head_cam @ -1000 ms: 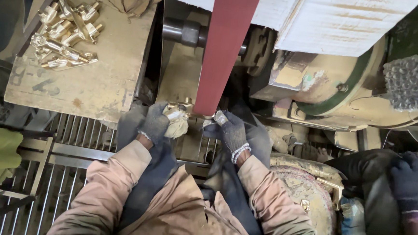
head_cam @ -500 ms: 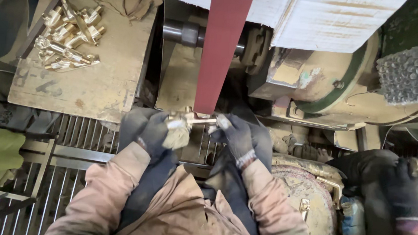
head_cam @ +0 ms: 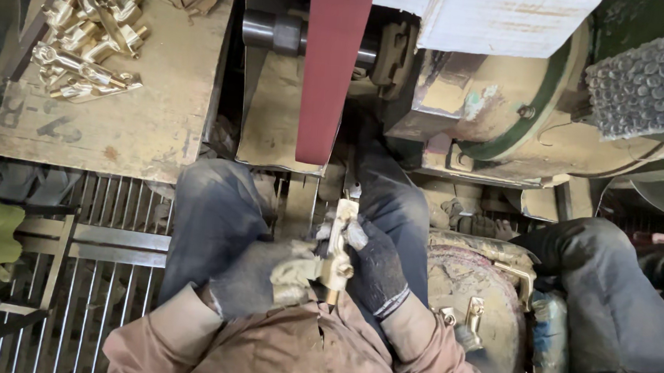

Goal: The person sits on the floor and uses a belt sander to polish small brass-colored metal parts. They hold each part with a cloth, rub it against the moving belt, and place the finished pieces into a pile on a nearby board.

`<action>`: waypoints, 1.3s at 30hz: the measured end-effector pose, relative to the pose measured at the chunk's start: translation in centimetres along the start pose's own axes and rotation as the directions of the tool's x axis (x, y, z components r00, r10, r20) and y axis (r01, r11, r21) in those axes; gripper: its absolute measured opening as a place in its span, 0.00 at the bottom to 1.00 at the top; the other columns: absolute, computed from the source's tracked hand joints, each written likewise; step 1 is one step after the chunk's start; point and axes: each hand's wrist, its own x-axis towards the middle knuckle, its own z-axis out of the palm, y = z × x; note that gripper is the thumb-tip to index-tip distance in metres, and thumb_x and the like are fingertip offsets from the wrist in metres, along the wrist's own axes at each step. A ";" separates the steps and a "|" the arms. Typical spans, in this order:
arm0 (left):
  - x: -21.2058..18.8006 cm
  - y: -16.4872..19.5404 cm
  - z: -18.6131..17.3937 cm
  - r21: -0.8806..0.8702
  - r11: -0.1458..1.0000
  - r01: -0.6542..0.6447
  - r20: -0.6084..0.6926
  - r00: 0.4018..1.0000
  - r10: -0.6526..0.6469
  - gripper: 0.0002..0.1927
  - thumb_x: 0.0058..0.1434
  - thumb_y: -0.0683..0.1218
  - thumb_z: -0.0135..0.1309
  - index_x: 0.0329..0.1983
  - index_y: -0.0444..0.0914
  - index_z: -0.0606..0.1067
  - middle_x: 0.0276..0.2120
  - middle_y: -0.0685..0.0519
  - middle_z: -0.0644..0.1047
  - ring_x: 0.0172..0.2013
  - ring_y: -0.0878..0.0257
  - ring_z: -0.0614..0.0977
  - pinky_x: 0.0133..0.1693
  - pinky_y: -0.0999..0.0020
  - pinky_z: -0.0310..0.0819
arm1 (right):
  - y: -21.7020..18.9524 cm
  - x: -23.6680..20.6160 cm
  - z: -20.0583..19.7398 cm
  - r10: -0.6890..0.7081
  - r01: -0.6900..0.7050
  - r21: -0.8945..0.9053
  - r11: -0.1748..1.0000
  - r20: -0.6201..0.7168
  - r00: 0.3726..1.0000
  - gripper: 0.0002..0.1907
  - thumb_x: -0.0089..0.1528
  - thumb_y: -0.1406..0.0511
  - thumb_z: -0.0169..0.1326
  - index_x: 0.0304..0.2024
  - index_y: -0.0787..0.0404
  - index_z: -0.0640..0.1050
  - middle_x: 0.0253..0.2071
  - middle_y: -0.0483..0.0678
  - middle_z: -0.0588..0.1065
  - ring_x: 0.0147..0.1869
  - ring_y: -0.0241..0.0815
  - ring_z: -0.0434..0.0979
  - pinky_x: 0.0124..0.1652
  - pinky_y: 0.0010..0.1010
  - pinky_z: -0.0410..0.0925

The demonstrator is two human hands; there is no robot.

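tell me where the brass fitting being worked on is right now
In the head view the brass fitting sits low in the centre, gripped between the left hand and right hand, just below the red sanding belt.

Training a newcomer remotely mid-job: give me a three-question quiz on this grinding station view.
1. True or false: the brass fitting touches the red sanding belt.
2. Which gloved hands grip the fitting? A left hand only, B right hand only, C both.
3. What lies piled on the wooden board?

Key: 1 false, it is held below the belt, apart from it. 2 C. 3 brass fittings.
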 end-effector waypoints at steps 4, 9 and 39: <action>0.5 0.0 -2.4 0.335 0.910 -0.244 -0.094 0.953 0.290 0.25 0.55 0.34 0.64 0.57 0.31 0.73 0.48 0.50 0.82 0.49 0.64 0.83 0.53 0.69 0.80 | -0.2 -0.2 -1.9 0.019 -0.011 -0.286 0.958 0.027 0.999 0.20 0.69 0.59 0.53 0.53 0.71 0.78 0.41 0.55 0.80 0.39 0.39 0.78 0.38 0.26 0.71; 1.9 -1.2 -4.2 0.394 0.911 -0.119 -0.105 0.979 0.173 0.20 0.56 0.34 0.62 0.54 0.31 0.76 0.47 0.51 0.82 0.48 0.68 0.82 0.51 0.70 0.79 | 0.8 0.8 -3.0 -0.070 0.442 -0.757 0.481 0.470 0.880 0.19 0.74 0.58 0.51 0.54 0.69 0.80 0.43 0.52 0.78 0.45 0.35 0.78 0.43 0.25 0.71; 6.2 3.3 -9.1 0.510 0.835 -0.208 -0.299 0.867 0.398 0.24 0.49 0.35 0.64 0.52 0.33 0.76 0.44 0.52 0.82 0.44 0.66 0.83 0.47 0.71 0.80 | -5.0 10.6 -3.7 -0.305 0.404 -0.883 0.240 0.326 0.895 0.24 0.55 0.69 0.68 0.53 0.64 0.77 0.46 0.49 0.81 0.48 0.38 0.80 0.50 0.29 0.73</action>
